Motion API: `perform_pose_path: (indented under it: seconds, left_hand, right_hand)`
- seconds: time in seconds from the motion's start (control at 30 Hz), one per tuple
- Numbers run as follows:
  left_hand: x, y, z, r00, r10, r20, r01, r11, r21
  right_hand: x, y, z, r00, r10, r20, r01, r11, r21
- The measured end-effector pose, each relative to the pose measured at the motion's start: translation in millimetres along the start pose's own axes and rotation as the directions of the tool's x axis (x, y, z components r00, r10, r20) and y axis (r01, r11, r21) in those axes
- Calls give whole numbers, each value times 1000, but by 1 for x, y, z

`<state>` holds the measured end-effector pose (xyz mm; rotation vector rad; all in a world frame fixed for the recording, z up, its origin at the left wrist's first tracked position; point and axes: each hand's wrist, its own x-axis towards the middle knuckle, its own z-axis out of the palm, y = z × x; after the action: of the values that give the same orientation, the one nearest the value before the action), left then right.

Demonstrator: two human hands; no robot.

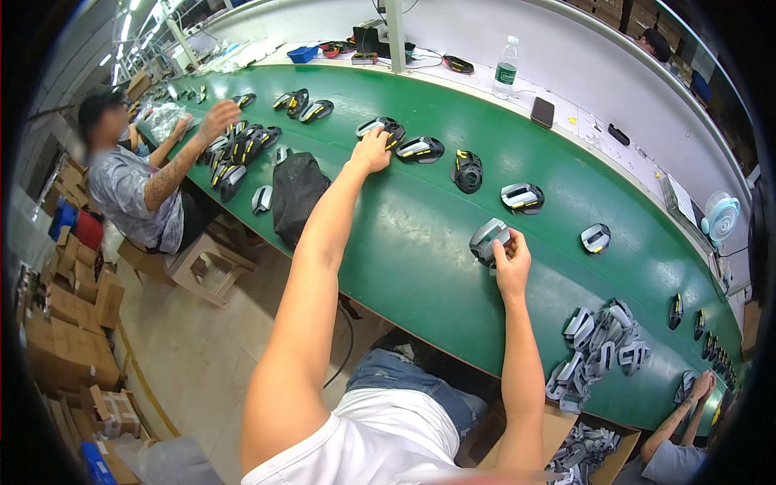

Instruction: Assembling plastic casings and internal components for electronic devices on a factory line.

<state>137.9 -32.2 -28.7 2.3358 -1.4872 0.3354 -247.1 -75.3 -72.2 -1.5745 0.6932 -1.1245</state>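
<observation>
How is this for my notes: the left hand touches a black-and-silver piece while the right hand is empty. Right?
Not quite: the right hand isn't empty; the head view shows it holding a gray part. The left hand does touch a black-and-silver piece.

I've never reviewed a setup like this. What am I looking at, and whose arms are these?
No robot here: these are one person's bare arms, seen by a wide fisheye camera worn on the head, which bends straight edges. The left hand reaches out to a black-and-gray part; whether it is grasped is unclear. The right hand holds a gray piece. The green table also bears a pile of gray pieces. Another person sits at left.
</observation>
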Motion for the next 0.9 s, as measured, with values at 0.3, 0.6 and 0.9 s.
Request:
perform_pose_path:
  seconds: [0.3,0.6,0.9]
  left_hand:
    - [39,-21,-19,945,-325,20,217,584,-782]
    - [29,-13,-17,850,-341,400,401,-73,-913]
    - [11,44,-9,853,-98,-512,200,969,147]
  right_hand:
    - [-1,-1,1,999,39,4,-39,999,32]
    - [0,1,-6,999,34,17,-34,999,41]
    - [-3,6,-8,998,63,0,-63,997,47]
